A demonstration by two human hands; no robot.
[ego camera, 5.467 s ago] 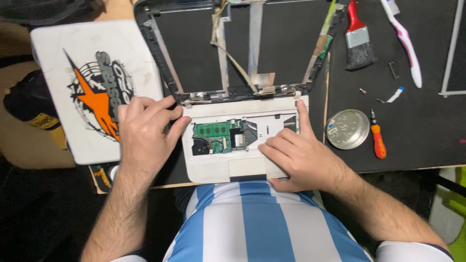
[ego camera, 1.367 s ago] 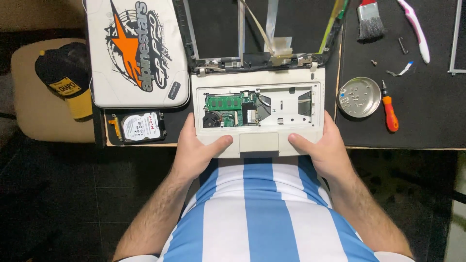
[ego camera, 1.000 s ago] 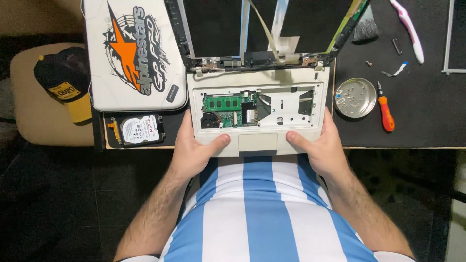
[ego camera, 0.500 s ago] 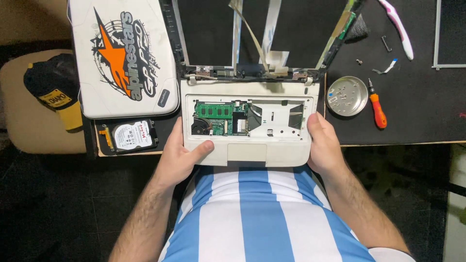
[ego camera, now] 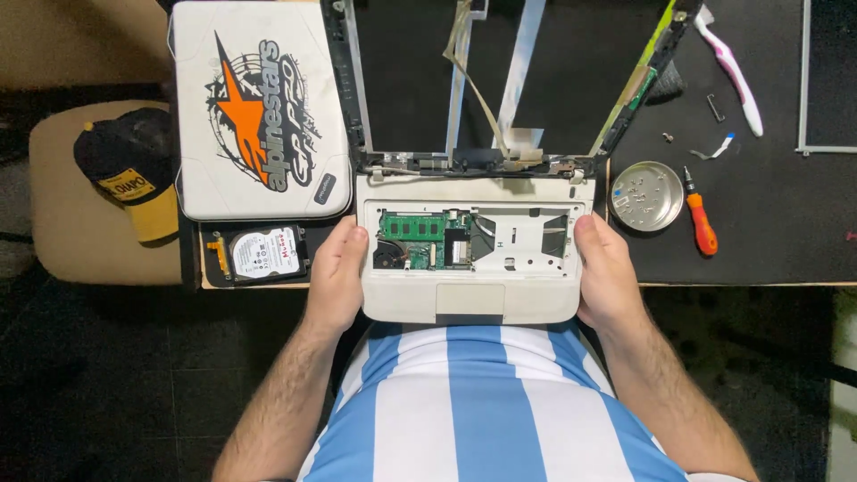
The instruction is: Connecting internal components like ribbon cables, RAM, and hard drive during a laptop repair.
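Both hands have shifted from the front edge to the sides: left hand (ego camera: 335, 277) and right hand (ego camera: 607, 281) loosely curled, gripping the opened laptop (ego camera: 473, 250).

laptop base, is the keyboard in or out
Out. The white laptop base shows a bare bay with a green circuit board, held by the left hand and right hand.
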